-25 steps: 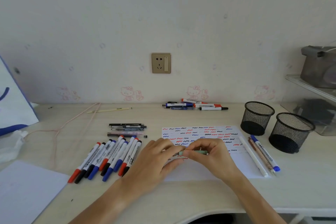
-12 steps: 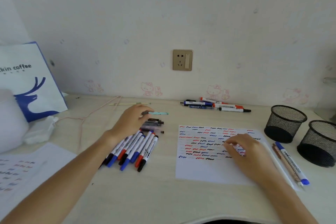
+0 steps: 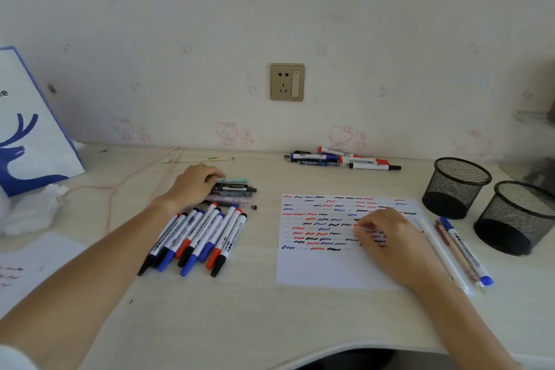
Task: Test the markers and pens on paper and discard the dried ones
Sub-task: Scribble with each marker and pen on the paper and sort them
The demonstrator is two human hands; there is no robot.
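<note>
Fingers [image 3: 214,175] of the left hand [image 3: 192,185] curl down onto the near end of a mint-green pen [image 3: 235,180], which lies at the far edge of a small stack of dark pens [image 3: 234,192] on the bench [image 3: 240,309]; whether the pen is pinched or merely touched cannot be told. The right hand [image 3: 390,243] rests on the test paper [image 3: 324,267], fingers loosely curled, nothing visibly held. The paper bears rows of red, blue and black squiggles. Just in front of the stack, a fan of capped markers [image 3: 198,237] in black, blue and red lies side by side. Beside the paper's right edge lie a white pen [image 3: 441,252], a brown pencil [image 3: 456,252] and a blue-capped marker [image 3: 465,252]. Beyond these stand two black mesh cups [image 3: 459,186], near each other. A further cluster of markers [image 3: 342,158] lies at the wall below a socket [image 3: 287,82]. A white bag with a blue deer [image 3: 30,129] stands far left.
</note>
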